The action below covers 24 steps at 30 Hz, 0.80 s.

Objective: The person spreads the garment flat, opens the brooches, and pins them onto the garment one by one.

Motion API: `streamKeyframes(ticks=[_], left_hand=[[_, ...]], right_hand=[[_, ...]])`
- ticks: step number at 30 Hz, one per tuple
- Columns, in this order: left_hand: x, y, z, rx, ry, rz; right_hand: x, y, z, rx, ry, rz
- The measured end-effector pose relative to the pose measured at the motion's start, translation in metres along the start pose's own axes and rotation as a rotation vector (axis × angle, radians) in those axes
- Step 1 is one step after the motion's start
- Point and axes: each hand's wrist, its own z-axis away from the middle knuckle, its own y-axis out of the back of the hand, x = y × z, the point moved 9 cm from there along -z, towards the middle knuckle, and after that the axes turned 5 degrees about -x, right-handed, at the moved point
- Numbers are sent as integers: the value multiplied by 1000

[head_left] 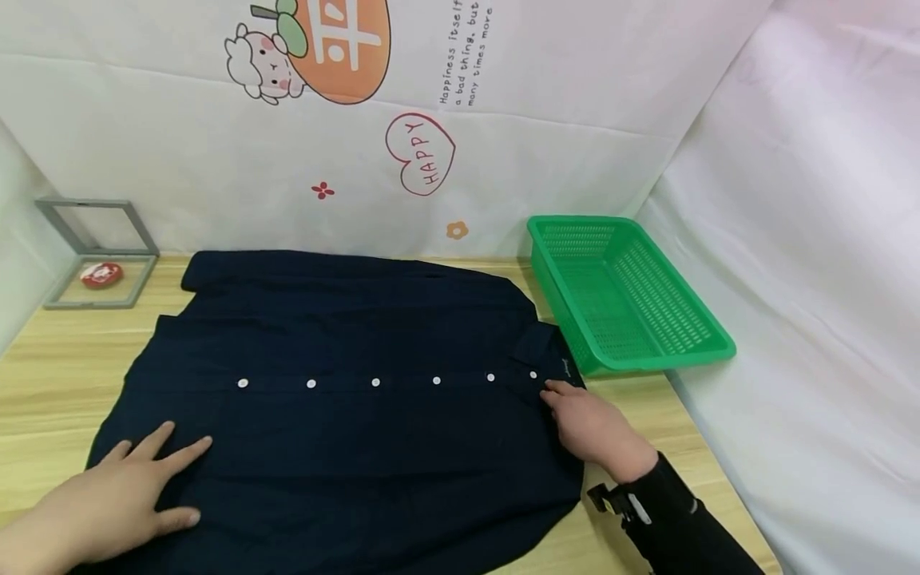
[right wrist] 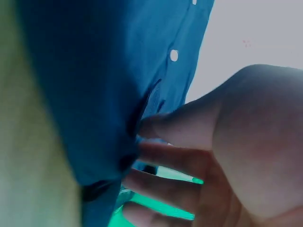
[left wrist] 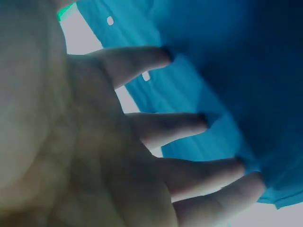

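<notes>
A dark navy button-up shirt (head_left: 402,447) lies spread flat, its collar (head_left: 535,343) at the right and a row of white buttons running across it. The left hand (head_left: 118,499) rests on the lower front near the hem end, fingers spread and straight. In the left wrist view, the fingertips of the left hand (left wrist: 142,127) meet the cloth. At the collar, the right hand (head_left: 592,427) touches the fabric beside the last button (head_left: 533,374). The right wrist view shows the right hand (right wrist: 203,156) with fingers mostly straight, thumb and index tips close together by the collar point (right wrist: 154,99).
A green plastic basket (head_left: 585,319) stands at the back right, close against the shirt's collar end. At the back left, a grey hinged frame (head_left: 147,275) stands open with a small red object (head_left: 101,275) in it. A printed white cloth (head_left: 539,160) hangs behind the wooden table (head_left: 43,391).
</notes>
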Motion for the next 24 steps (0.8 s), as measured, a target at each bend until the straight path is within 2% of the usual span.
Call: streamKeyframes(ticks=[2, 4, 7, 10, 13, 15, 17, 20, 24], left_hand=[[1, 11, 1, 31, -3, -18], [3, 23, 2, 87, -10, -35], [6, 42, 1, 188, -8, -63], [11, 57, -2, 293, -33, -85], [14, 65, -10, 338, -72, -78], [12, 68, -19, 322, -86, -55], [7, 69, -28, 277, -82, -7], [-1, 69, -38, 199, -67, 81], [-5, 65, -42, 125, -35, 156]], right_hand=[[0, 6, -7, 41, 12, 10], [-1, 11, -15, 74, 23, 11], [0, 14, -29, 70, 18, 0], [3, 10, -43, -4, -15, -51], [9, -1, -53, -116, -77, -138], [13, -8, -56, -173, -117, -193], [17, -12, -58, -201, -145, -228], [20, -11, -60, -202, -141, -238], [19, -7, -63, -191, -114, -231]])
